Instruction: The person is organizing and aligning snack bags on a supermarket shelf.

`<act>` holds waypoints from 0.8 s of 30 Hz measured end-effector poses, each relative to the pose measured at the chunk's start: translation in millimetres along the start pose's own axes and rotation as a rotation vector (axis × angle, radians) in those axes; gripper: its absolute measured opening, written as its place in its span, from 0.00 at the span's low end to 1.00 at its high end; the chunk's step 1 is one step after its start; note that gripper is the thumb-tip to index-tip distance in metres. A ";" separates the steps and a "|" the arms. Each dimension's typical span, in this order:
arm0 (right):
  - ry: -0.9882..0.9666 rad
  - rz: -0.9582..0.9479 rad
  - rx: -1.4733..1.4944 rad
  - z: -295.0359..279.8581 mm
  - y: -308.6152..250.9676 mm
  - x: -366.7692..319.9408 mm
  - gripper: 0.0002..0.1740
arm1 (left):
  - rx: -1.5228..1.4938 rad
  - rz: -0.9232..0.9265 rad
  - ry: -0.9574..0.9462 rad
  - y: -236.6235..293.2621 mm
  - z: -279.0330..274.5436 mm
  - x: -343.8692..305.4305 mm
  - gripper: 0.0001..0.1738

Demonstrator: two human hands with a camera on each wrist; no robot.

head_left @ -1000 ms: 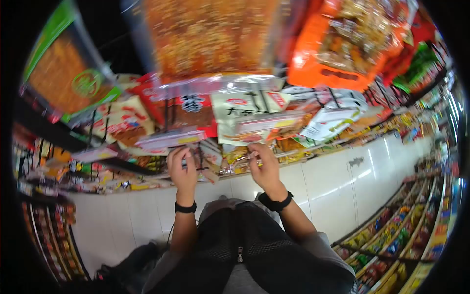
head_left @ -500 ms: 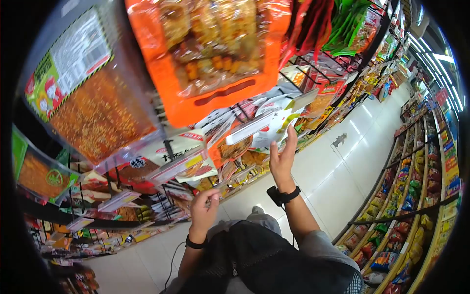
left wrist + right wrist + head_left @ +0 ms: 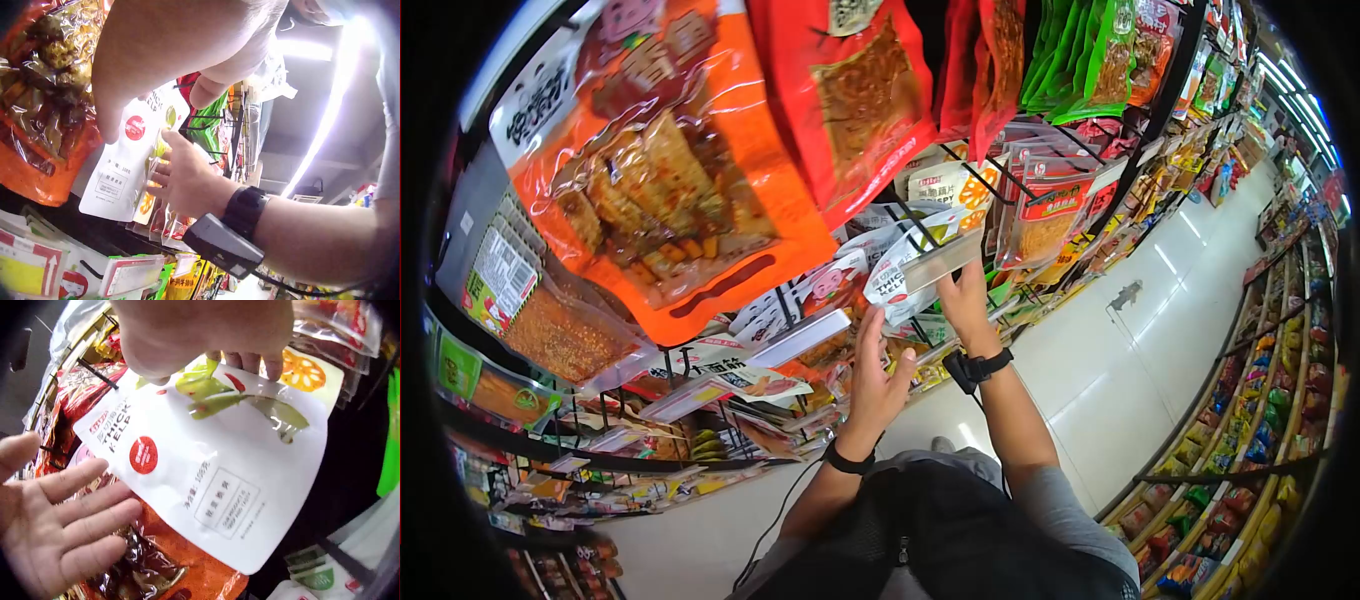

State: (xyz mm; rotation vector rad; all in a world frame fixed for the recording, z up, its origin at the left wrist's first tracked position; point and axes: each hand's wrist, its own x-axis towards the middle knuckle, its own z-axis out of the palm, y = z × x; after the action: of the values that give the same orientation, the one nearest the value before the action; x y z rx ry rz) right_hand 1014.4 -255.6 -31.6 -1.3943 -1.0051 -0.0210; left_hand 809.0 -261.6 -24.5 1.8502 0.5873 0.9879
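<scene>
A white pouch of thick kelp (image 3: 219,456) hangs on a shelf hook, its front printed with green kelp and a red dot. My right hand (image 3: 968,305) holds it along one edge, the thumb at the front and the fingertips behind, partly hidden by the pouch. My left hand (image 3: 880,385) is beside the pouch with fingers spread; its palm (image 3: 69,519) faces the right wrist camera and holds nothing. Behind the kelp pouch hangs a pale lotus-slice pouch (image 3: 945,185). A large orange snack bag (image 3: 670,210) hangs to the left, above the left hand.
Price-tag holders (image 3: 800,338) stick out in front of the hooks. Red bags (image 3: 860,100) and green bags (image 3: 1090,60) hang higher up. Below, the white tiled floor (image 3: 1090,400) runs along the aisle to another snack shelf (image 3: 1230,450) on the right.
The view has swung right along the shelf. My right hand has reached up to the kelp pouch and taken its edge. My left hand has risen toward it, its fingers spreading.
</scene>
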 end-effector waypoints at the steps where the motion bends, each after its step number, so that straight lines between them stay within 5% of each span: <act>1: -0.002 0.003 0.010 -4.7 -4.6 7.4 0.35 | -0.071 -0.022 0.056 -5.0 5.6 0.1 0.38; 4: -0.129 0.117 0.241 -22.2 -20.4 27.1 0.20 | -0.155 -0.038 0.160 -1.1 19.8 1.1 0.38; 7: -0.256 0.182 0.372 -35.1 -8.4 51.2 0.17 | -0.176 -0.023 0.228 11.7 25.6 1.1 0.39; 9: -0.402 0.230 0.256 -43.2 8.6 73.3 0.18 | -0.176 -0.021 0.257 16.8 26.7 0.2 0.39; 12: -0.890 0.433 0.775 -50.6 22.2 91.3 0.25 | -0.204 0.011 0.246 20.8 26.3 -1.7 0.39; 15: -1.109 0.399 0.658 -57.5 23.6 86.8 0.30 | -0.167 -0.027 0.255 20.7 25.3 -6.5 0.39; 19: -1.027 0.396 0.381 -39.2 36.3 63.7 0.28 | 0.084 -0.098 0.277 20.6 24.7 -12.6 0.39; 24: -0.755 0.482 0.700 -14.9 69.1 21.8 0.20 | 0.096 -0.112 0.292 17.2 28.5 -13.2 0.39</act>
State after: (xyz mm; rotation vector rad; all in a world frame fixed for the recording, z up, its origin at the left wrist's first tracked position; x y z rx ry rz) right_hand 1074.5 -239.1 -71.4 -0.9416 -1.0899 1.1779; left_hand 824.9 -293.5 -21.3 1.7468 0.9174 1.1809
